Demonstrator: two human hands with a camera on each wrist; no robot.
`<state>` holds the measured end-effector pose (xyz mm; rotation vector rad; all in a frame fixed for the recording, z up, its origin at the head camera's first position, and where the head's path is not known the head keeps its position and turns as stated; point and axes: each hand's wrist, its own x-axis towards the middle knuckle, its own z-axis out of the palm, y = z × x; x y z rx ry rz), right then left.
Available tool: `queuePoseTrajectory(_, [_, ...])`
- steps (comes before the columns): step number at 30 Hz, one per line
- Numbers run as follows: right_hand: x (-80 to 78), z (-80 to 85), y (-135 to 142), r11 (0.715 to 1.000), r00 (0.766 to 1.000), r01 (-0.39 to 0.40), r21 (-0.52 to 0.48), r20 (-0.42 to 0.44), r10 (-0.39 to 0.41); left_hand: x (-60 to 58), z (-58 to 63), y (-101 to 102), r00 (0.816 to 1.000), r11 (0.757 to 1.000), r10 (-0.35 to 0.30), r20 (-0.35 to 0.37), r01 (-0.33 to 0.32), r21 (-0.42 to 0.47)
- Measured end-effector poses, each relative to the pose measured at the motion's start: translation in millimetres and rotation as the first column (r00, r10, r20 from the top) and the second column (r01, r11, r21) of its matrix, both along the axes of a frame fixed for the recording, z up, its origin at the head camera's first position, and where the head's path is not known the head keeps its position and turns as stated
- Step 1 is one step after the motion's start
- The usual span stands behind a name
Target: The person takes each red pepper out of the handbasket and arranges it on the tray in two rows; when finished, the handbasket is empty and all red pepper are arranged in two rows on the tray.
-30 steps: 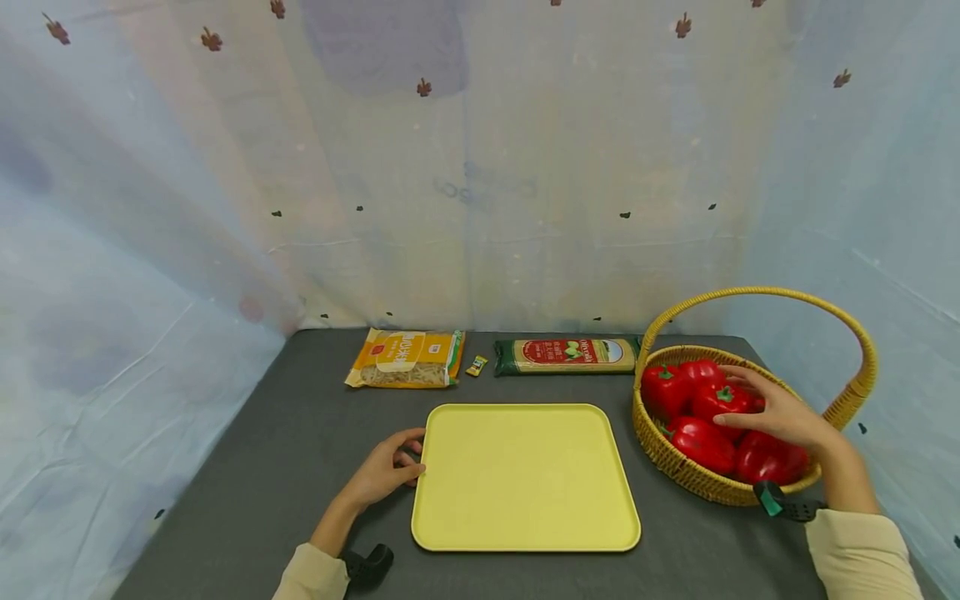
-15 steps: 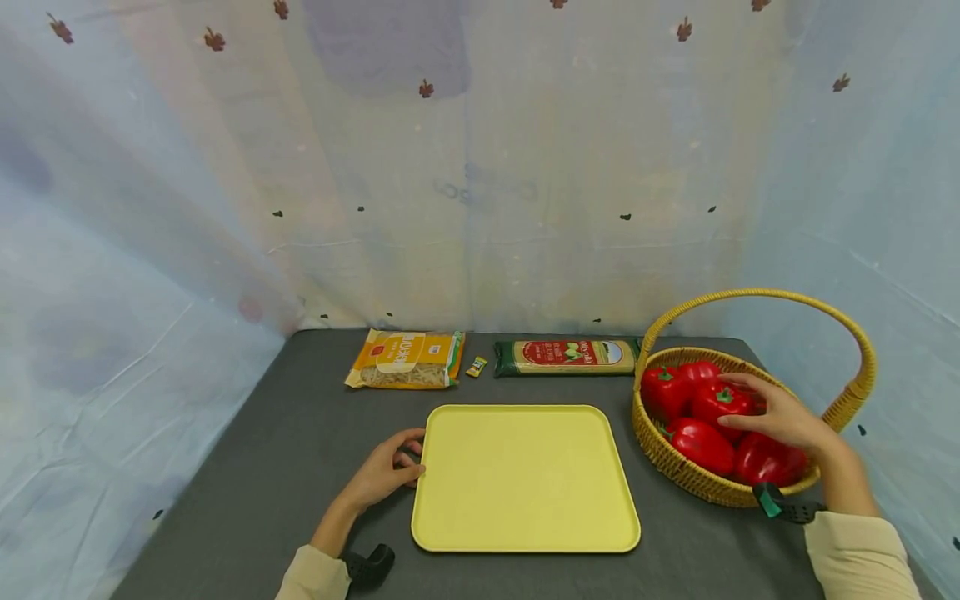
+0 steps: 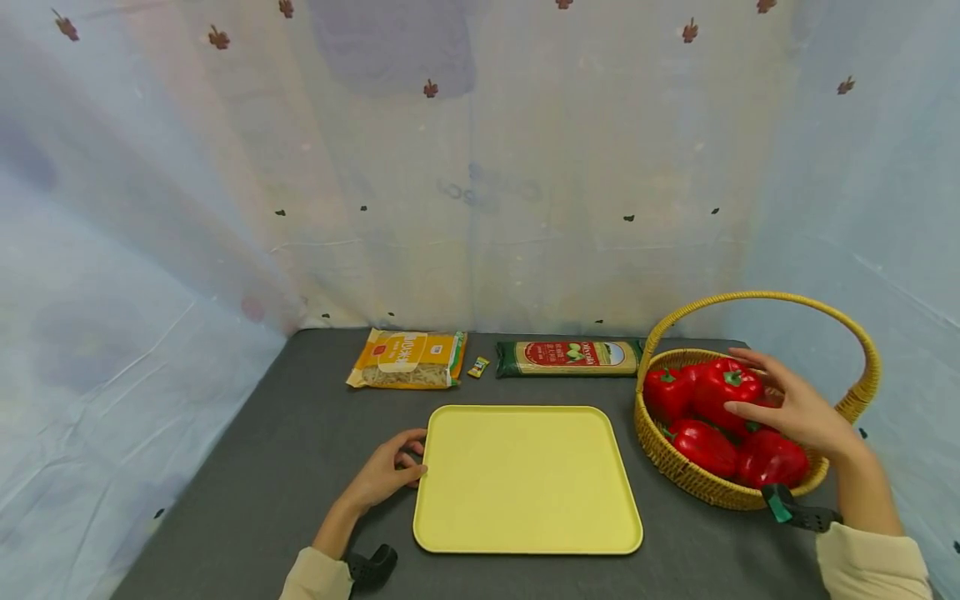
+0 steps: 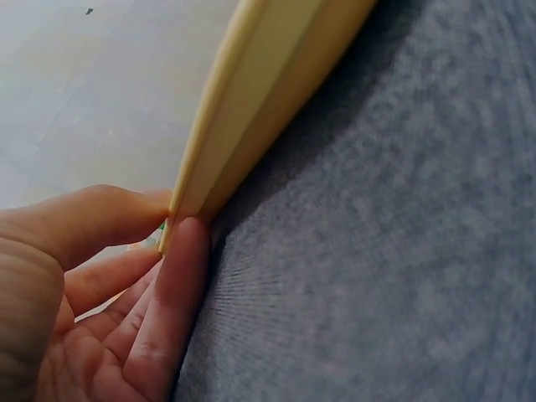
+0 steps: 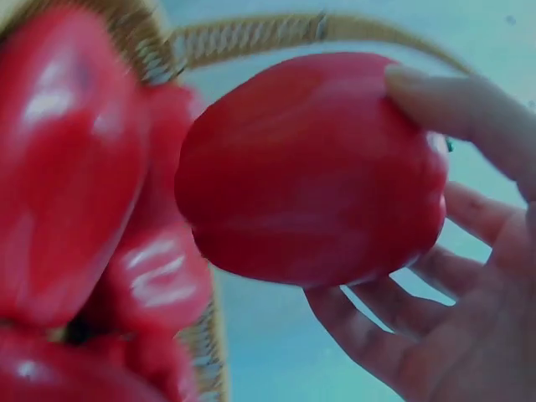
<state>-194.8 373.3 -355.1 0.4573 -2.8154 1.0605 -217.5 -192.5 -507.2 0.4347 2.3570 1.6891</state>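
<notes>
My right hand holds a red bell pepper above the other peppers in the wicker basket. In the right wrist view the thumb lies along one side of this bell pepper and several fingers curl under the other. Its green stem shows on top in the head view. At the left, my left hand pinches the left rim of a yellow tray. The left wrist view has the thumb and a finger on either side of that tray edge.
More red bell peppers fill the basket, whose tall handle arches over them. Behind the tray lie an orange food packet, a small wrapped piece and a green packet. A dark cloth covers the table.
My right hand has lifted the bell pepper from among the others, moving up and slightly right. My left hand stays at the tray's rim.
</notes>
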Motion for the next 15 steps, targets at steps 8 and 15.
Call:
queuePoseTrajectory(8, [10.2,12.1,-44.6,0.988,0.991,-0.100,-0.121,-0.100,0.088,2.7,-3.4,-0.7,1.000,1.000,0.002,-0.021,-0.002,0.000])
queuePoseTrajectory(15, [-0.7,3.5,-89.8,0.949,0.969,-0.226,-0.221,-0.156,0.194,0.1,-7.1,-0.7,0.999,1.000,-0.006,-0.048,0.005,-0.016])
